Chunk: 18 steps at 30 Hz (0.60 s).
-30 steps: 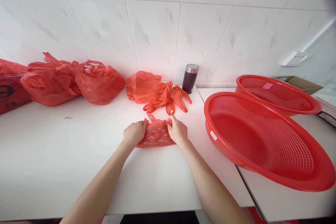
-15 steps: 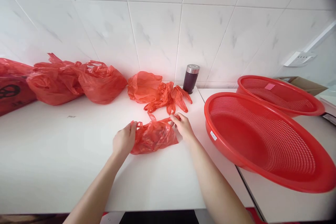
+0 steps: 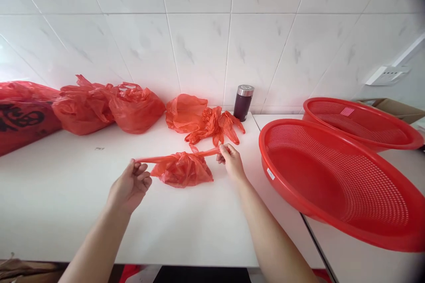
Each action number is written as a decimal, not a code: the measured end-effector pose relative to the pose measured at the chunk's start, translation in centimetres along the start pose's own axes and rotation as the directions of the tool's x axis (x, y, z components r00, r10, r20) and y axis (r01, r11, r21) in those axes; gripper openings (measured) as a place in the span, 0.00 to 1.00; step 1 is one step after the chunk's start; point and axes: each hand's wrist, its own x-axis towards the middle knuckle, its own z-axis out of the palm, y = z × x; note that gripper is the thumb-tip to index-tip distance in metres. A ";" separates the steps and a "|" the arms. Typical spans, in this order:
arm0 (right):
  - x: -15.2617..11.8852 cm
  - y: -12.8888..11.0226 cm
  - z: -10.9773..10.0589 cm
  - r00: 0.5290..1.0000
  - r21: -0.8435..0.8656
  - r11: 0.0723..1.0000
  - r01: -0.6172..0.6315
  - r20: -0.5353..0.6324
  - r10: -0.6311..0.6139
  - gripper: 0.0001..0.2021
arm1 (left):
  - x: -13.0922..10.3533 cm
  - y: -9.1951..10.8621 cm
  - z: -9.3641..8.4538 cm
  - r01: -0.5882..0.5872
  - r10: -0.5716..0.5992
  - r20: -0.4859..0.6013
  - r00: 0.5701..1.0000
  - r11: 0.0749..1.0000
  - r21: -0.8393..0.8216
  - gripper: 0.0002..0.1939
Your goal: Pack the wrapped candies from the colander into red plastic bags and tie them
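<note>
Bag (image 3: 184, 170), small, red and thin, on the white table (image 3: 186, 230) between both hands. Bulges at the lower part, gathers in creases at the top; holds something too blurred by the plastic to tell.

In the left hand (image 3: 129, 185), grips the tip of the left handle (image 3: 156, 159) between thumb and index finger, with the other fingers loosely curled and the palm partly open. Draws the handle out long and narrow, well to the side of the bag.

In the right hand (image 3: 231, 161), pinches the end of the right handle (image 3: 208, 152) between thumb and fingertips, with the rest of the fingers folded in. Stretches this one too, on a shorter run.

Just behind, lies a heap of loose red bags (image 3: 210, 124), with a dark flask (image 3: 243, 105) upright beside it, near the tiled wall (image 3: 199, 44). Farther left along the wall, stand two filled red bags (image 3: 136, 112), side by side, then a large red bag (image 3: 28, 115) with black markings. To the right, sit a front basket (image 3: 305, 181) and a rear basket (image 3: 361, 124), both red and perforated, with a cardboard box (image 3: 403, 108) behind.
</note>
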 end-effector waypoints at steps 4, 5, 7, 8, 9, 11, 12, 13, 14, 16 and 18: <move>-0.9 -1.7 0.5 0.992 0.020 0.997 0.074 0.101 -0.076 0.17 | -0.8 1.0 1.6 -0.489 0.532 -0.163 0.831 0.838 0.243 0.11; -1.1 -2.0 0.6 0.988 0.023 0.996 0.089 0.122 -0.091 0.17 | -1.1 1.2 2.4 -0.632 0.685 -0.013 0.728 0.679 0.374 0.15; -1.4 -2.6 0.6 0.983 0.027 0.993 0.111 0.143 -0.113 0.16 | -1.6 1.6 4.4 -0.786 0.644 0.490 0.588 0.312 0.533 0.15; -1.4 -2.7 0.6 0.983 0.030 0.992 0.119 0.138 -0.122 0.16 | -1.6 1.7 5.5 -0.814 0.462 0.681 0.568 0.194 0.547 0.14; -1.4 -2.7 0.5 0.984 0.033 0.991 0.129 0.121 -0.132 0.16 | -1.5 1.8 6.4 -0.825 0.265 0.784 0.562 0.114 0.553 0.12; -1.4 -2.6 0.4 0.988 0.042 0.988 0.150 0.043 -0.152 0.15 | -0.9 2.2 7.8 -0.822 0.024 0.822 0.569 0.027 0.569 0.10; -1.3 -2.5 0.3 0.987 0.048 0.986 0.158 -0.011 -0.158 0.15 | -0.5 2.5 8.0 -0.816 -0.012 0.816 0.578 0.011 0.578 0.10; -1.2 -2.4 0.3 0.985 0.056 0.985 0.163 -0.066 -0.159 0.15 | 0.0 2.9 8.0 -0.807 -0.020 0.807 0.591 0.003 0.591 0.09; -1.0 -2.2 0.2 0.981 0.067 0.984 0.163 -0.117 -0.155 0.15 | 0.6 3.6 7.6 -0.793 -0.029 0.793 0.609 -0.010 0.609 0.09; -0.8 -1.9 0.1 0.973 0.095 0.985 0.146 -0.194 -0.126 0.15 | 1.6 5.4 5.9 -0.755 -0.040 0.754 0.656 -0.031 0.655 0.10; -0.6 -1.8 0.0 0.968 0.125 0.985 0.116 -0.237 -0.084 0.15 | 2.8 7.5 3.3 -0.696 -0.047 0.695 0.718 -0.040 0.717 0.13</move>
